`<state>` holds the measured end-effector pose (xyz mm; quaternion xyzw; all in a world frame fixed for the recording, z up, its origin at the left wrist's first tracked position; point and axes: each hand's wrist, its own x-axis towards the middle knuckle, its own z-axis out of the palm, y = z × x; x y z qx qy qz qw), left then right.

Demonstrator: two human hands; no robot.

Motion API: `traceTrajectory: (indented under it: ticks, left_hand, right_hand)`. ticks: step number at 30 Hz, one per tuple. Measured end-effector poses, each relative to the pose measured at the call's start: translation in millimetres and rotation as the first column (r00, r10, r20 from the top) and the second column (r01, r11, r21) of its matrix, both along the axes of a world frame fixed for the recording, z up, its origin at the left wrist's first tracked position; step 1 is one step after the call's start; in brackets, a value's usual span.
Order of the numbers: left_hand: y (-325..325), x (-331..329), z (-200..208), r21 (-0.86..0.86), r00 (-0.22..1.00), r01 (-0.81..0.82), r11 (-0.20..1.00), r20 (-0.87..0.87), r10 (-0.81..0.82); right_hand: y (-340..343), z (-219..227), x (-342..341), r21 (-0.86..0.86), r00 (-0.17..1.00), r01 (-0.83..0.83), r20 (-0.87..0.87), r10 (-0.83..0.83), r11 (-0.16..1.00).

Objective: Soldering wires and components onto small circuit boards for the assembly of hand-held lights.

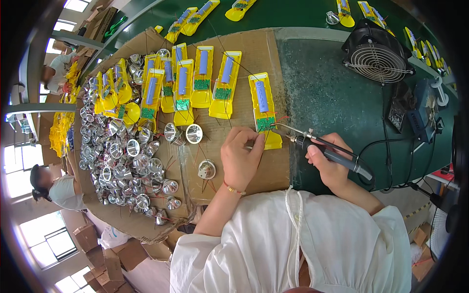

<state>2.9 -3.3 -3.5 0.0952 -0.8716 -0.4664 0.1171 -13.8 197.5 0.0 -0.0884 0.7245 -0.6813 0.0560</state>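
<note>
My right hand (332, 163) is closed around the dark handle of a soldering iron (337, 157), which has a thin metal tube along it. Its tip touches or nearly touches a green circuit board (265, 124) in a yellow plastic housing (273, 141). Above the board in that housing lies a blue cylindrical battery (262, 96). My left hand (243, 156) is pinched closed at the board's lower left edge. Whatever its fingertips hold is too small to make out. Thin red and dark wires stick out around the board.
Several yellow housings with batteries and boards (182, 85) lie on the cardboard (210, 180). A heap of silvery reflector cups (122, 168) covers the left. A black fan (376, 61) and a blue soldering station (422, 110) stand at right. Other people (61, 190) are at far left.
</note>
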Motion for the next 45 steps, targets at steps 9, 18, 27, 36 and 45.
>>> traceTrajectory:
  ticks: [9, 18, 27, 36, 45]
  left_hand:
    - [1.6, -4.5, 4.6, -0.036, 1.000, -0.002, 0.999, -0.031, 0.001]
    - [14.4, 1.6, 22.5, 0.039, 0.987, -0.134, 0.990, 0.100, 0.130]
    - [19.2, -99.2, 34.8, -0.290, 0.951, 0.227, 0.930, 0.269, -0.149]
    - [31.4, -308.3, 28.9, -0.403, 0.964, 0.243, 0.883, 0.203, -0.172]
    - [-51.1, -207.8, 82.7, -0.607, 0.752, 0.652, 0.454, 0.444, -0.487]
  right_hand:
    - [21.9, 4.6, 0.3, -0.182, 0.986, 0.159, 0.073, -0.148, 0.970]
    - [47.8, -11.3, 0.5, -0.180, 0.975, 0.214, 0.094, -0.199, 0.960]
    - [69.9, -35.8, -11.5, -0.095, 0.967, 0.255, 0.034, -0.252, 0.962]
    - [63.6, -28.2, -13.2, -0.165, 0.936, 0.333, 0.175, -0.304, 0.929]
    - [70.2, -26.4, -15.7, -0.090, 0.927, 0.342, 0.194, -0.321, 0.935]
